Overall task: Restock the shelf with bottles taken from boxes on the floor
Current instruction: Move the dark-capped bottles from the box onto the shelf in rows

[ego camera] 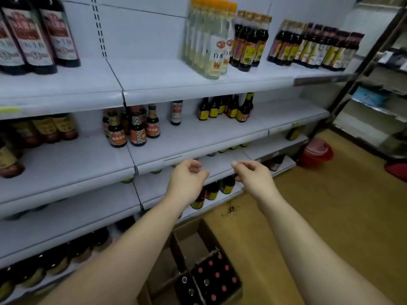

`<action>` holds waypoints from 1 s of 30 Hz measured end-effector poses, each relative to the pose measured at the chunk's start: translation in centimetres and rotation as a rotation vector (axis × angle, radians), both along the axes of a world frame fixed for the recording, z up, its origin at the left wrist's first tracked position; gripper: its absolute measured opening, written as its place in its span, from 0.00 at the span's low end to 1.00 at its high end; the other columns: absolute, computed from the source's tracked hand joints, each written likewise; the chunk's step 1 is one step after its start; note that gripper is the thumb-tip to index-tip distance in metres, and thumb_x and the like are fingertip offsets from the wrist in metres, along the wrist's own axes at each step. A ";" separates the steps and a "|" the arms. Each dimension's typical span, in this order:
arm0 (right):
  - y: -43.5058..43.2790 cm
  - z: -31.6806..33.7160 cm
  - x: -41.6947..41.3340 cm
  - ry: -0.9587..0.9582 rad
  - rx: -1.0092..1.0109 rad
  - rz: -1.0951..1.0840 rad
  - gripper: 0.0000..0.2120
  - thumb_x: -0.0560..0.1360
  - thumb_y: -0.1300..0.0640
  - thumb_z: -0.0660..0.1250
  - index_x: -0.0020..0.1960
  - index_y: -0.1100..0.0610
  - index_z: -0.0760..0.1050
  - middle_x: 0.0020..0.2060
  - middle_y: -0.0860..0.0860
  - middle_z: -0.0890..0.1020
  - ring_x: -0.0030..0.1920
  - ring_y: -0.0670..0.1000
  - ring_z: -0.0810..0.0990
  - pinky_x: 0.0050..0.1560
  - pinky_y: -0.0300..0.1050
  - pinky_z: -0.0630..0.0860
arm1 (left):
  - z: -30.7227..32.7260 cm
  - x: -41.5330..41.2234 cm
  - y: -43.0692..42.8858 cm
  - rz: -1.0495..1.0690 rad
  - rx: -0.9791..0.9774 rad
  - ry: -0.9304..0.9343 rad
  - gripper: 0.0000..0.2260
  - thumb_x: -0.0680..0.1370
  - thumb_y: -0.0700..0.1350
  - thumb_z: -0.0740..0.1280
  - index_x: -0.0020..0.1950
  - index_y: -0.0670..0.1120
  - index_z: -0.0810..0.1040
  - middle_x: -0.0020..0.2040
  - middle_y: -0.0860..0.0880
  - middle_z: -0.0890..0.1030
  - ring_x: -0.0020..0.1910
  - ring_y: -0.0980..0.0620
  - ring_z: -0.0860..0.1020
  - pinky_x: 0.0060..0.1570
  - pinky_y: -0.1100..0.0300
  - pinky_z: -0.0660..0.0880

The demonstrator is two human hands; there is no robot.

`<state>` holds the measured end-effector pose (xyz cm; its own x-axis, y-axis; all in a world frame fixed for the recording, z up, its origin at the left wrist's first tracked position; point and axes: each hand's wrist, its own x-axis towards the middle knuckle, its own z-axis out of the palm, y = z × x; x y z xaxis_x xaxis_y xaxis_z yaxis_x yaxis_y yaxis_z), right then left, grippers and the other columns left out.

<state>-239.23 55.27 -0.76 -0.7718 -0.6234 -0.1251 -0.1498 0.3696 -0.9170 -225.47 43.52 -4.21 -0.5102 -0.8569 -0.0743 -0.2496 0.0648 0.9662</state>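
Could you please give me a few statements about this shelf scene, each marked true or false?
1. The left hand and the right hand hold nothing. True.
2. The box on the floor is empty. False: dark bottles with red caps stand in it.
3. The clear bottles with orange caps stand on the top shelf in view. True.
4. The red bucket stands on a shelf. False: it stands on the floor, past the right end of the shelves.
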 end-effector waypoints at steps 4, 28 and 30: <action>0.8 -4.0 -4.4 -0.041 0.028 -0.019 0.12 0.80 0.46 0.70 0.58 0.52 0.79 0.51 0.50 0.84 0.49 0.50 0.83 0.42 0.44 0.77 | -3.3 -3.7 1.3 0.026 0.031 -0.044 0.09 0.80 0.49 0.71 0.57 0.50 0.78 0.48 0.55 0.78 0.46 0.57 0.77 0.43 0.62 0.72; 2.2 -34.2 3.2 -0.389 0.415 -0.275 0.13 0.78 0.51 0.73 0.60 0.54 0.79 0.43 0.49 0.85 0.45 0.51 0.85 0.49 0.50 0.82 | -32.1 -0.9 -1.7 -0.262 0.202 -0.497 0.10 0.78 0.49 0.71 0.59 0.53 0.78 0.49 0.56 0.79 0.51 0.54 0.78 0.49 0.59 0.71; 2.8 -37.5 4.5 -0.430 0.439 -0.310 0.13 0.79 0.51 0.72 0.61 0.54 0.78 0.44 0.51 0.85 0.44 0.51 0.85 0.45 0.47 0.80 | -35.4 -0.6 -1.5 -0.320 0.210 -0.526 0.11 0.78 0.50 0.71 0.60 0.53 0.79 0.50 0.56 0.79 0.51 0.55 0.79 0.52 0.56 0.75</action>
